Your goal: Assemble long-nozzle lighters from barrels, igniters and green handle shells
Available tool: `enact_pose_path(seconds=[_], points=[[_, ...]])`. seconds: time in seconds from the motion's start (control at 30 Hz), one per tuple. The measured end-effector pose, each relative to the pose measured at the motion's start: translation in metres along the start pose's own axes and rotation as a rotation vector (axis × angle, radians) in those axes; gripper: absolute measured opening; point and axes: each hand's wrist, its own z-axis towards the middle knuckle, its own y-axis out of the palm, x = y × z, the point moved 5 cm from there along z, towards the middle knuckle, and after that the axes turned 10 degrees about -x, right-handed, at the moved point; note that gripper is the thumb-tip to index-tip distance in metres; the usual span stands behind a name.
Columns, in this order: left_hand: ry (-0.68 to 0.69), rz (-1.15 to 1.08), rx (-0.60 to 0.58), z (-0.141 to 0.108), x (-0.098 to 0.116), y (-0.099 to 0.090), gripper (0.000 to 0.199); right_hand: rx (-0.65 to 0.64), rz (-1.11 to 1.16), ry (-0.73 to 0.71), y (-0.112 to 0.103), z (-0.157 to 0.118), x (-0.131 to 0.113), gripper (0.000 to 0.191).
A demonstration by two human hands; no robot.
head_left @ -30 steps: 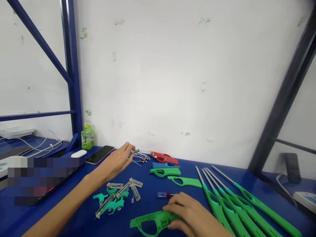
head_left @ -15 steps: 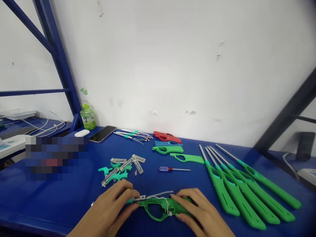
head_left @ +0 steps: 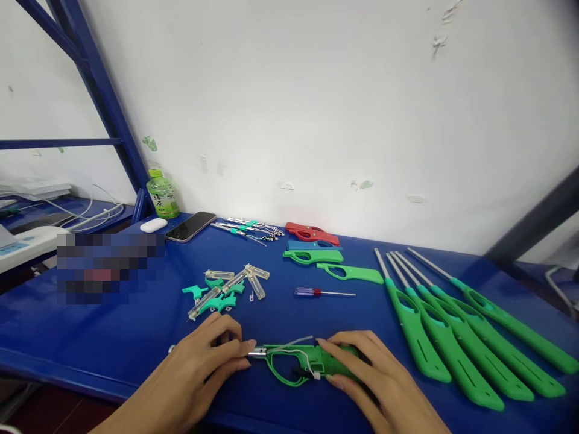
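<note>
A green lighter housing half lies across the front of the table with its inside facing up. My left hand pinches the silver metal tube at the housing's front end; most of the tube is hidden behind the fingers. My right hand grips the handle end, thumb and fingers on opposite edges. A clear thin hose sticks up from the tube's end. A white wire curves over the trigger loop to a small white connector.
Beyond my hands lie clear fuel tanks and teal triggers. A screwdriver, loose housing halves and nozzle assemblies are farther back. Several assembled green lighters lie right. A phone and bottle stand back left.
My left fingers have shifted with the metal tube, which now sits lower and in line with the housing's front. A teal part at those fingers is now hidden. The camera view has tilted slightly.
</note>
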Motion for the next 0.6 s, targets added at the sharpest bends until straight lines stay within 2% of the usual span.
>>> enact_pose_path(seconds=[0.17, 0.4, 0.6], points=[[-0.039, -0.042, 0.048, -0.001, -0.003, 0.003, 0.028, -0.002, -0.006, 0.005, 0.002, 0.0, 0.0, 0.036], [-0.021, 0.017, -0.048, -0.001, 0.007, -0.001, 0.028, -0.004, 0.003, 0.013, 0.0, 0.001, -0.002, 0.036], [-0.047, -0.017, -0.02, -0.002, 0.012, 0.003, 0.024, 0.027, -0.022, -0.011, 0.0, 0.001, -0.006, 0.036]])
